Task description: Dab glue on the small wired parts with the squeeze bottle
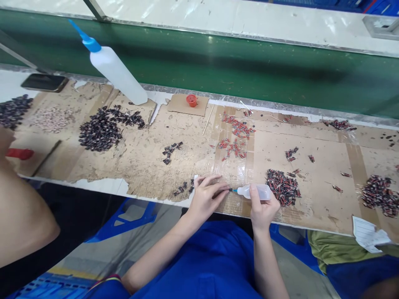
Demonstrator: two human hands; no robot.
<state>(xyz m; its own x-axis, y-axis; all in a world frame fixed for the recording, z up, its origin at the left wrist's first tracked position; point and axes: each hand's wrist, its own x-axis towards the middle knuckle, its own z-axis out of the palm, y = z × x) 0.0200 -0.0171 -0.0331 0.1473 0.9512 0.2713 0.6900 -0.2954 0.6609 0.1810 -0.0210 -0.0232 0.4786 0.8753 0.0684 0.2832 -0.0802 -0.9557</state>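
Note:
My right hand (263, 207) is closed around a small translucent squeeze bottle (261, 192) lying nearly level, its blue needle tip pointing left. At that tip sits a small black part (231, 189), pinched in the fingertips of my left hand (207, 194). Several similar black parts (183, 189) lie just left of my left hand. A heap of black-and-red parts (283, 187) is right beside my right hand. Loose red parts (233, 148) are scattered on the cardboard (193, 162) ahead of both hands.
A large white bottle (120, 77) with a blue nozzle stands at the back left, near a dark heap of parts (101, 128). A red cap (191, 100) rests on cardboard. Behind runs a green belt (218, 66). Another person's arm (21, 207) is at left.

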